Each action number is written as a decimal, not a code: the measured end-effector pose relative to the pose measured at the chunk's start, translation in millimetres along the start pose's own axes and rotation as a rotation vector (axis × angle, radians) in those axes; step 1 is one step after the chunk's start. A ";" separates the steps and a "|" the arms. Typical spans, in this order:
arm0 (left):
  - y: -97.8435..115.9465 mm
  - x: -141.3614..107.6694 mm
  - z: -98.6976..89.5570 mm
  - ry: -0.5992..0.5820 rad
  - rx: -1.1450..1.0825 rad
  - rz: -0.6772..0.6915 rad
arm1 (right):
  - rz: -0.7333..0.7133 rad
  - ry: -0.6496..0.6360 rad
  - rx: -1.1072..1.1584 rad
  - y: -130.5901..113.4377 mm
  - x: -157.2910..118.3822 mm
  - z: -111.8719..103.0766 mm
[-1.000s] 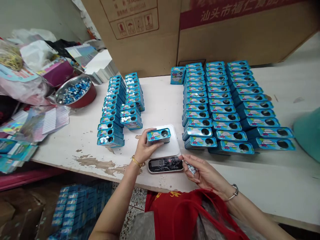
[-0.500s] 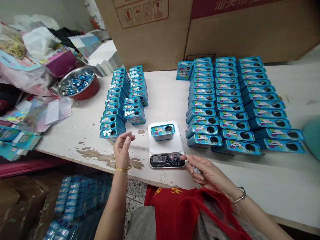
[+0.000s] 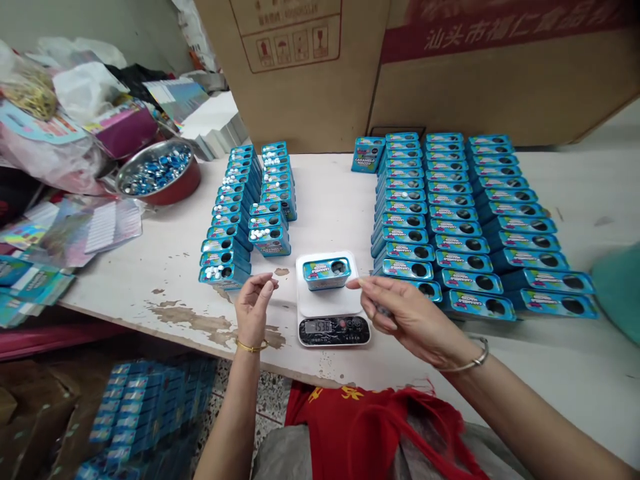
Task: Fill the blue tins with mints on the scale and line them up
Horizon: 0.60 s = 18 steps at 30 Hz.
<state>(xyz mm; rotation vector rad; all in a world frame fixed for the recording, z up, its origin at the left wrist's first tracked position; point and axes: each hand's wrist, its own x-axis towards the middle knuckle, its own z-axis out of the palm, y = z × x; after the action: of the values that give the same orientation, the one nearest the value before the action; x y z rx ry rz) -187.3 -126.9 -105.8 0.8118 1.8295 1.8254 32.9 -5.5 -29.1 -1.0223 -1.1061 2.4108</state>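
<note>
A white digital scale (image 3: 330,305) stands on the table in front of me, its display reading about 153.6. On its platform rests a blue candy tin (image 3: 327,272) with a round opening, and small candies show inside. My right hand (image 3: 400,307) hovers at the platform's right edge, thumb and forefinger pinched beside the tin. Its other fingers curl around small candies (image 3: 384,311), mostly hidden in the palm. Left of the scale, my left hand (image 3: 254,307) is raised with loosely curled, parted fingers and nothing visible in it.
Rows of blue tins (image 3: 457,228) fill the table's right side. More tins (image 3: 227,231), some with white candies on top, stand at left. Behind are a metal bowl (image 3: 193,181) of wrapped pieces and a large cardboard box (image 3: 310,100). A teal round object (image 3: 617,287) sits far right.
My right hand has moved up and leftward from the scale's front corner to beside the tin. My left hand has shifted slightly right. The display went from about 153.2 to 153.6.
</note>
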 end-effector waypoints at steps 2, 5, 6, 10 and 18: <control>2.2 -0.6 3.1 -0.016 0.000 0.000 | -0.038 -0.004 -0.082 -13.4 12.6 7.0; 5.5 -1.9 4.8 -0.040 0.010 -0.007 | -0.058 -0.007 -0.179 -23.4 24.9 11.3; 6.6 -2.2 4.8 -0.047 0.018 -0.008 | -0.063 -0.007 -0.189 -23.9 25.9 10.9; 10.8 -0.7 6.8 -0.114 0.068 0.024 | -0.077 -0.003 -0.129 -18.1 19.4 5.7; 14.4 8.5 22.9 -0.204 0.102 0.089 | -0.131 -0.004 0.003 -22.7 22.7 9.9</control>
<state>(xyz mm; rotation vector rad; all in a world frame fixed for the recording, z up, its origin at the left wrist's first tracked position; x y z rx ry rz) -176.7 -104.8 -91.6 1.0905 1.7916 1.6445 9.4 16.1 -18.6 -0.9145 -1.1343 2.3115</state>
